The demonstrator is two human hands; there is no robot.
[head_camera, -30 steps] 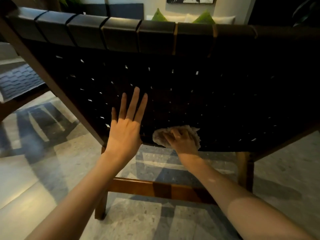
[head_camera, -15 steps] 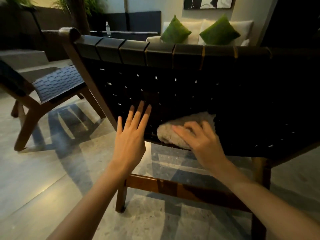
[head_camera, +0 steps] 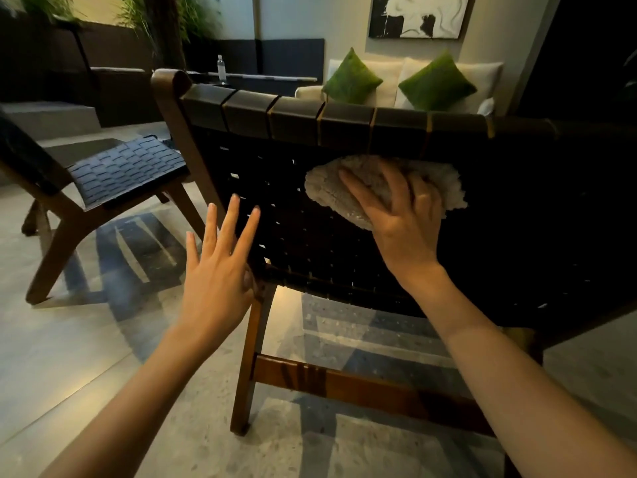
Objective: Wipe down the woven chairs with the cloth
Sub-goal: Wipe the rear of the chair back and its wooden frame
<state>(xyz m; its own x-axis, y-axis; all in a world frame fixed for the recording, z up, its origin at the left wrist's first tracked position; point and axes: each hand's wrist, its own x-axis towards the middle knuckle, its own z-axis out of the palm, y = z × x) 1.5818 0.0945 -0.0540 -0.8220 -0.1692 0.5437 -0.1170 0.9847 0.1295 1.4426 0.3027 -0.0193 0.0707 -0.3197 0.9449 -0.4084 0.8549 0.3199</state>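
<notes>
right hand [head_camera: 401, 215] pressing cloth [head_camera: 348, 191] flat on woven chair [head_camera: 310, 236] back | left hand [head_camera: 220, 267] hovering, fingers spread wide

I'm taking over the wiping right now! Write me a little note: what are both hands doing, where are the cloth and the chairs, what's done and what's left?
Left hand: open, fingers straight, at the left edge of the back of the near woven chair.
Right hand: pressing the fluffy cloth flat on that back, just under the top rail.
Second woven chair: off to the left, neither hand on it.
Done: wiping is under way on the near chair's back; how much is clean cannot be told.
Left: probably the rest of this chair, then the second one.
</notes>
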